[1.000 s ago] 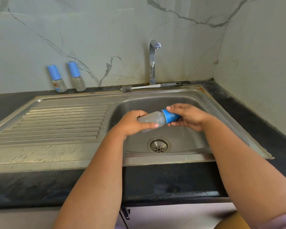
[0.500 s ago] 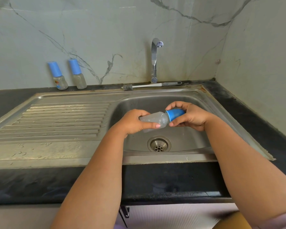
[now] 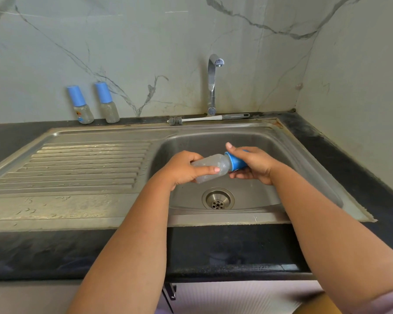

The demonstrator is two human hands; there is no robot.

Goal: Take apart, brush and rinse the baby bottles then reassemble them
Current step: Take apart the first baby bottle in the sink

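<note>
Across the whole width in front of me runs the steel sink (image 3: 55, 214), set into a black counter (image 3: 213, 250) — ribbed draining board (image 3: 86, 164) on the left, basin on the right with the drain (image 3: 217, 198) in its floor. Behind it rises a marble-patterned wall (image 3: 145, 41), and the tap (image 3: 213, 82) stands upright at the back edge of the basin with its spout turned toward me.

Both my forearms reach out over the front rim. Above the basin, a little higher than the drain, I hold a baby bottle (image 3: 210, 167) on its side, clear body pointing left and blue cap (image 3: 235, 161) pointing right. My left hand (image 3: 183, 167) is wrapped round the clear body, thumb laid along its near side. My right hand (image 3: 253, 165) has its fingers curled round the blue cap — the thumb lifted off and sticking up above it.

On the counter by the wall, well to the left of the tap, two more bottles (image 3: 93, 105) stand upright side by side, each with a tall blue cover. A bottle brush (image 3: 208, 119) lies flat along the back rim of the sink, bristles to the left, grey handle passing just in front of the tap's base.
</note>
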